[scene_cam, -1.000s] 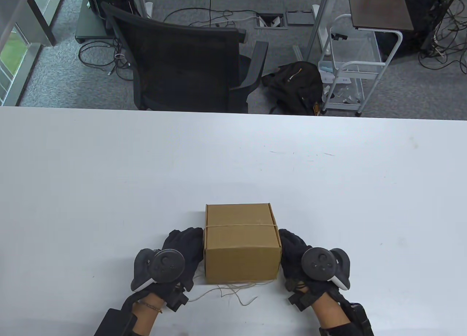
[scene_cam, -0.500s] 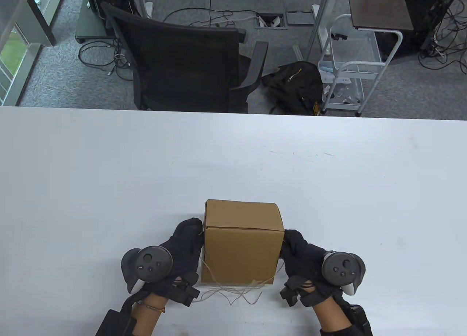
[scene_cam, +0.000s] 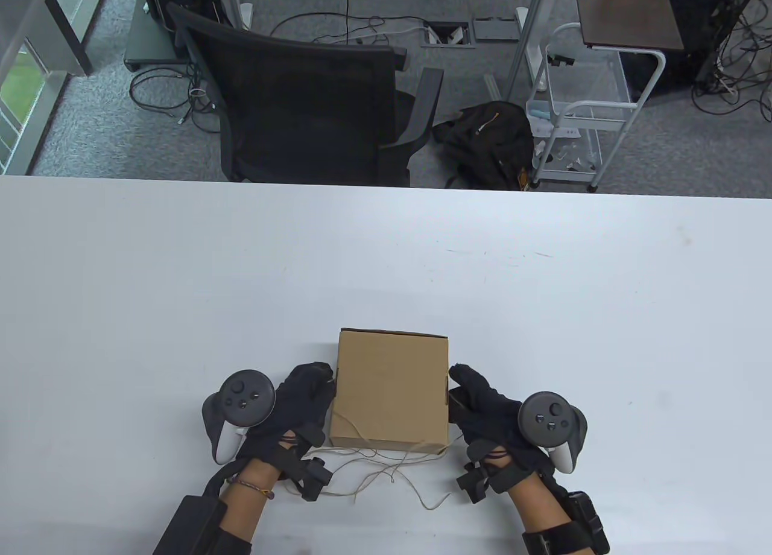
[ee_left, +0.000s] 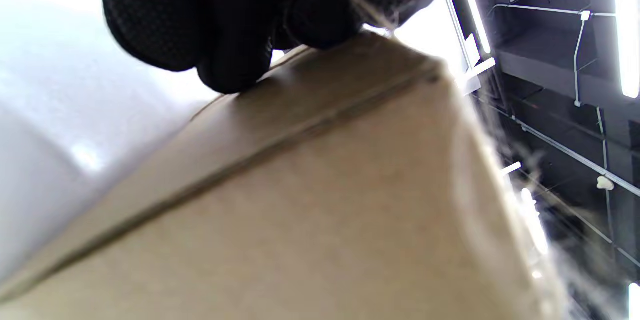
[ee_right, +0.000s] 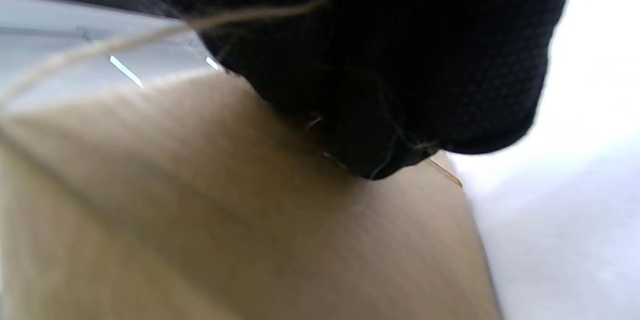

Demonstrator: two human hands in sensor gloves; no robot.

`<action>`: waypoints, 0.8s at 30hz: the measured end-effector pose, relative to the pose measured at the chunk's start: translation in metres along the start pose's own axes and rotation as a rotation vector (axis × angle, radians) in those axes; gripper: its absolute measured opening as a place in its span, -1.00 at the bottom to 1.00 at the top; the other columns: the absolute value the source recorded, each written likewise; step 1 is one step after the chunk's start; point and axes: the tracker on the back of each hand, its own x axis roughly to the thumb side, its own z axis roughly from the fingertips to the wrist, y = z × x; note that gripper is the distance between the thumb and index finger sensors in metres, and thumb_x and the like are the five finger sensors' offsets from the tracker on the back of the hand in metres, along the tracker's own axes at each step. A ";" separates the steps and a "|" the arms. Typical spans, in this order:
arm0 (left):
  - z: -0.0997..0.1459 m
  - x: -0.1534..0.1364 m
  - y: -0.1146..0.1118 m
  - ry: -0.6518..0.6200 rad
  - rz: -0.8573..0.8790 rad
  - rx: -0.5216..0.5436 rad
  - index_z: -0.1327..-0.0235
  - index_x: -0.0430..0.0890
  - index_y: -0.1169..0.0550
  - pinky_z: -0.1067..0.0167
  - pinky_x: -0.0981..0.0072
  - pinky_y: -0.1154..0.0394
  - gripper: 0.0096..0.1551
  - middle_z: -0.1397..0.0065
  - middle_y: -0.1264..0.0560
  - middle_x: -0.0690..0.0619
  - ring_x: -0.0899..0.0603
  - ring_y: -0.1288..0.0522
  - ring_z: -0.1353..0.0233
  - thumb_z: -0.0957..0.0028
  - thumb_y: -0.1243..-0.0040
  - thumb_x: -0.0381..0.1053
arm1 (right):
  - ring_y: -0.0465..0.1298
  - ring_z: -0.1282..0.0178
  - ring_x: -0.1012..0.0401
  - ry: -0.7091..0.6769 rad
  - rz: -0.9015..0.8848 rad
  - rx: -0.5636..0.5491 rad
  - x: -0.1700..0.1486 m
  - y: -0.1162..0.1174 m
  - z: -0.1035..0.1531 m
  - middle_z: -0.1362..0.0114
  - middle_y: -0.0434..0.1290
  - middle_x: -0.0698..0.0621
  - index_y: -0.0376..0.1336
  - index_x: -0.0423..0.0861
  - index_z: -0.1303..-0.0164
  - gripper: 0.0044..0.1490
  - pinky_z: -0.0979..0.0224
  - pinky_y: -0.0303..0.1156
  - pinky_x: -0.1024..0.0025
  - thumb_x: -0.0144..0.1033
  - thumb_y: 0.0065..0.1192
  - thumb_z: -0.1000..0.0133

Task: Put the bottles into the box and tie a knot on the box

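Observation:
A closed brown cardboard box (scene_cam: pixel 389 389) stands near the table's front edge. My left hand (scene_cam: pixel 301 392) grips its left side, the fingertips (ee_left: pixel 225 60) curled onto the cardboard (ee_left: pixel 320 200). On the opposite side my right hand (scene_cam: pixel 476 398) grips the box, with the glove (ee_right: pixel 380 60) against the cardboard (ee_right: pixel 200 210). Thin tan twine (scene_cam: pixel 386 467) trails in loose loops on the table from the box's near bottom edge. One strand (ee_right: pixel 100 50) runs across my right glove. The face turned up carries no twine. No bottle is in view.
The white table (scene_cam: pixel 181 277) stretches wide to both sides and beyond the box. Past its far edge stand a black office chair (scene_cam: pixel 301 102), a black bag (scene_cam: pixel 488 145) on the floor and a white cart (scene_cam: pixel 579 120).
Both hands have turned the box over towards me: the face with twine across it is out of sight and a plain face is up. The loose twine ends spread further forward.

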 end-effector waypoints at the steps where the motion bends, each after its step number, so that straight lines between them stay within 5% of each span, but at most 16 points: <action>1: 0.001 0.000 0.001 0.008 0.015 -0.003 -0.20 -0.33 -0.58 -0.22 -0.29 -0.58 -0.45 -0.57 -0.43 -0.34 -0.46 -0.63 -0.37 -0.11 -0.27 0.01 | 0.72 0.15 -0.05 -0.003 -0.012 0.001 0.001 -0.002 0.001 -0.02 0.62 -0.30 0.29 -0.40 -0.35 -0.23 0.12 0.74 0.05 -0.54 0.51 0.08; 9: 0.011 0.014 0.002 0.024 0.110 -0.021 -0.17 -0.37 -0.60 -0.26 -0.46 -0.48 -0.42 -0.62 -0.36 -0.36 -0.53 -0.48 -0.51 -0.07 -0.40 0.00 | 0.72 0.16 -0.05 -0.106 0.067 0.002 0.029 -0.005 0.014 0.00 0.63 -0.29 0.47 -0.29 -0.16 -0.43 0.12 0.74 0.04 -0.52 0.55 0.09; 13: 0.020 0.035 -0.005 -0.011 -0.070 0.024 -0.16 -0.37 -0.62 -0.28 -0.48 -0.45 -0.42 -0.67 -0.27 -0.38 -0.55 -0.40 -0.56 -0.03 -0.46 -0.03 | 0.71 0.15 -0.04 -0.189 0.159 0.076 0.046 0.002 0.017 -0.02 0.63 -0.27 0.47 -0.26 -0.15 -0.41 0.10 0.73 0.05 -0.55 0.58 0.13; 16: 0.026 0.051 -0.018 -0.095 -0.429 0.095 -0.17 -0.34 -0.63 -0.29 -0.44 -0.47 -0.43 -0.67 -0.31 -0.34 -0.53 -0.43 -0.55 -0.03 -0.46 -0.01 | 0.71 0.16 -0.04 -0.274 0.265 0.133 0.065 0.005 0.021 -0.03 0.64 -0.27 0.48 -0.26 -0.16 -0.41 0.11 0.72 0.05 -0.57 0.58 0.13; 19: 0.029 0.061 -0.031 -0.177 -0.635 0.121 -0.20 -0.31 -0.62 -0.32 -0.42 -0.45 -0.44 -0.65 -0.37 -0.28 -0.49 -0.47 -0.54 -0.05 -0.41 -0.01 | 0.69 0.11 -0.03 -0.422 0.507 0.088 0.084 0.006 0.028 -0.08 0.63 -0.22 0.40 -0.23 -0.32 -0.28 0.04 0.70 0.05 -0.59 0.57 0.12; 22: 0.023 0.061 -0.036 -0.216 -0.646 0.085 -0.26 -0.26 -0.58 -0.37 -0.39 -0.42 -0.45 -0.67 -0.36 -0.23 -0.50 -0.45 -0.56 -0.07 -0.35 -0.03 | 0.69 0.04 0.01 -0.628 0.790 -0.009 0.097 0.015 0.034 -0.16 0.61 -0.20 0.39 -0.20 -0.34 -0.26 -0.06 0.70 0.08 -0.59 0.56 0.13; 24: 0.021 0.057 -0.036 -0.269 -0.656 0.078 -0.29 -0.24 -0.55 -0.39 -0.31 -0.45 -0.46 -0.68 -0.35 -0.20 -0.48 -0.43 -0.58 -0.08 -0.30 -0.04 | 0.67 -0.01 0.07 -0.702 0.905 -0.059 0.100 0.021 0.032 -0.44 0.35 -0.37 0.47 -0.27 -0.22 -0.35 -0.10 0.70 0.14 -0.56 0.57 0.14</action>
